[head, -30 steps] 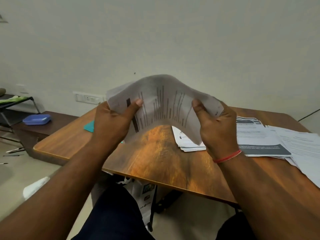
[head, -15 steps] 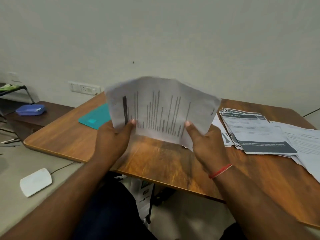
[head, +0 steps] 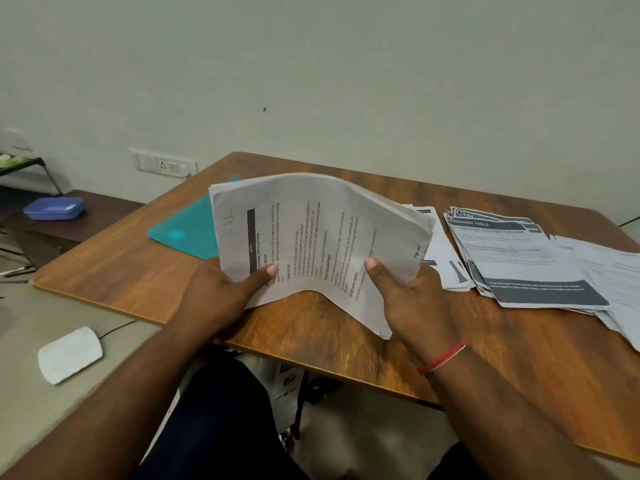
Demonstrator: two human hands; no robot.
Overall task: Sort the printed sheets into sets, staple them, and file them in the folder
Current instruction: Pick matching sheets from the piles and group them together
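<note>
Sheaf of printed sheets (head: 322, 233) is held over the middle of the worktop (head: 311, 327), bowed upward at its centre, text running sideways. Left hand (head: 221, 299) grips the sheaf's left edge, thumb on the top page. Right hand (head: 412, 303) grips the near right part, thumb on the printed face. Teal folder (head: 187, 230) lies flat on the worktop behind the sheaf's left side, partly hidden by it. Loose piles (head: 519, 258) of sheets lie fanned out at the right.
</note>
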